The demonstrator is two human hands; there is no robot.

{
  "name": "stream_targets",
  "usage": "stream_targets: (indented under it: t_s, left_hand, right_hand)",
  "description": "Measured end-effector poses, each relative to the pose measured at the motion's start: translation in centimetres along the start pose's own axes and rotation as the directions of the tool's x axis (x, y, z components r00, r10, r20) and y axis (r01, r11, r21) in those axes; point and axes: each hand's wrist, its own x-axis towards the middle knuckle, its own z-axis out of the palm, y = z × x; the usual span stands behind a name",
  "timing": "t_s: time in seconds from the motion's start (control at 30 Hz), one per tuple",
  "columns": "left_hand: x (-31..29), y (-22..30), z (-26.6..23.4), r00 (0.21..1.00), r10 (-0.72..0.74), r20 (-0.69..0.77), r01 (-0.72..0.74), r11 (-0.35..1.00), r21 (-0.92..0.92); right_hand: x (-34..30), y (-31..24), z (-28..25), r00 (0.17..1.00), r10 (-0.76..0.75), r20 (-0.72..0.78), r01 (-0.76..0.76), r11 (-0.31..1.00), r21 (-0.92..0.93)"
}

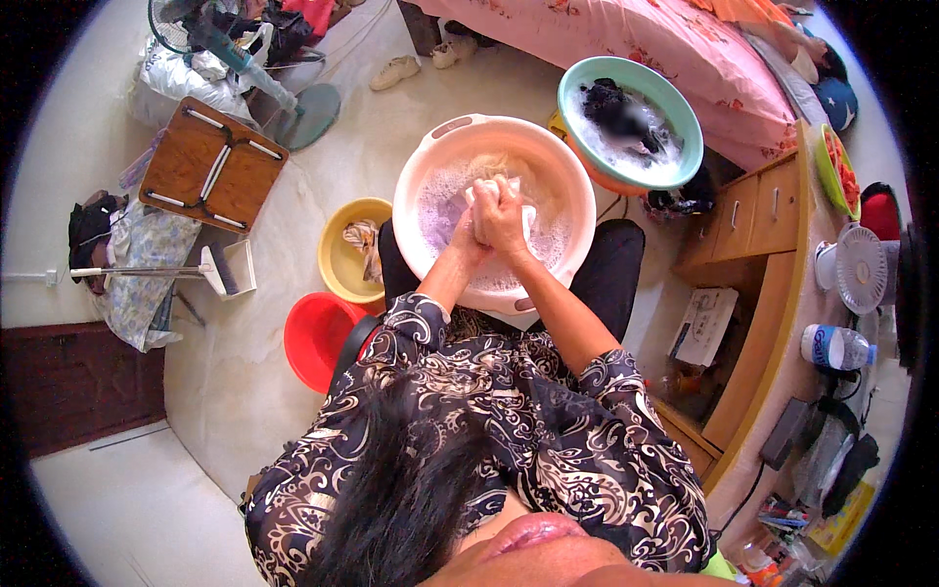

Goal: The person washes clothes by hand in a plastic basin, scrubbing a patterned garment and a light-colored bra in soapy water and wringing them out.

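Over a large pink basin (414,176) of sudsy water, both my hands are pressed together around a white cloth (528,221). My left hand (470,233) is closed on the cloth from the left side. My right hand (504,217) wraps over it from the right, its fingers covering much of the left hand's. A corner of the cloth hangs out beside the right hand. Foam and pale cloth lie in the water below, too blurred to tell apart. The basin sits between my knees.
A teal basin (693,147) with dark laundry in suds stands front right. To my left are a yellow basin (328,245) with striped cloth and a red basin (303,342). A folded wooden table (196,171), a fan (309,115), a bed (646,49) and a wooden desk (782,293) surround me.
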Motion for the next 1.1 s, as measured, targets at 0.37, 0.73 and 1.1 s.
stream_targets:
  t_s: [0.37, 0.73, 1.1]
  left_hand:
    - [0.4, -1.5, 1.9, 0.941, 0.312, -0.129, -0.285, 0.939, 0.193]
    - [-2.6, 0.4, 3.0, 0.845, 0.448, -0.292, -0.185, 0.757, 0.626]
    - [-1.6, 3.1, 0.3, 0.778, 0.46, 0.427, -0.177, -0.492, 0.852]
  right_hand:
    - [1.6, 2.3, -0.9, 0.93, 0.315, -0.188, -0.19, 0.851, 0.489]
    - [3.6, 3.3, -4.0, 0.838, 0.545, -0.011, -0.391, 0.615, 0.685]
    - [4.3, 5.3, -7.8, 0.902, 0.429, -0.046, -0.418, 0.841, -0.344]
